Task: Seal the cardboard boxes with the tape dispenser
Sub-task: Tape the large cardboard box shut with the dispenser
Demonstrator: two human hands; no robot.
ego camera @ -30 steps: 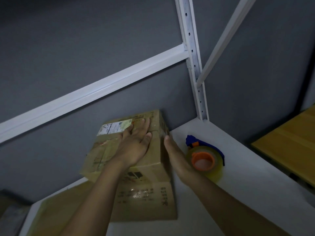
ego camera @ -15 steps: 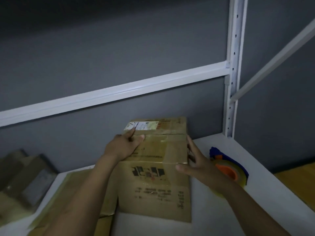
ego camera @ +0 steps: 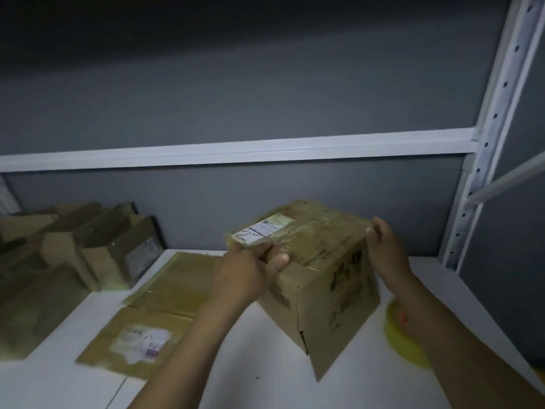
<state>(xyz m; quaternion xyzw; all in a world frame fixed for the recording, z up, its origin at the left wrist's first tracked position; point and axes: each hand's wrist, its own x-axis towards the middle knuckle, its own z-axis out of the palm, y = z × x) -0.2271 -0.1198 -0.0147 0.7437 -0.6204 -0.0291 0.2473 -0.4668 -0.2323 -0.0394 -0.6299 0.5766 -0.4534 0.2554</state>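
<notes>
A taped cardboard box (ego camera: 324, 273) with a white label on top sits tilted on the white shelf (ego camera: 250, 364), one corner turned toward me. My left hand (ego camera: 250, 270) grips its near-left top corner, thumb on the top face. My right hand (ego camera: 386, 246) holds the far-right top edge with its fingers curled over it. The tape dispenser (ego camera: 405, 340) lies on the shelf to the right of the box; only its yellowish tape roll shows, mostly hidden behind my right forearm.
Flattened cardboard sheets (ego camera: 153, 326) lie on the shelf to the left of the box. Several open cardboard boxes (ego camera: 88, 249) stand at the far left against the grey wall. A white shelf upright (ego camera: 483, 160) rises at the right.
The view has swung left, bringing the boxes at the left into sight. The box has turned so a corner faces me. Both hands have shifted to its top edges.
</notes>
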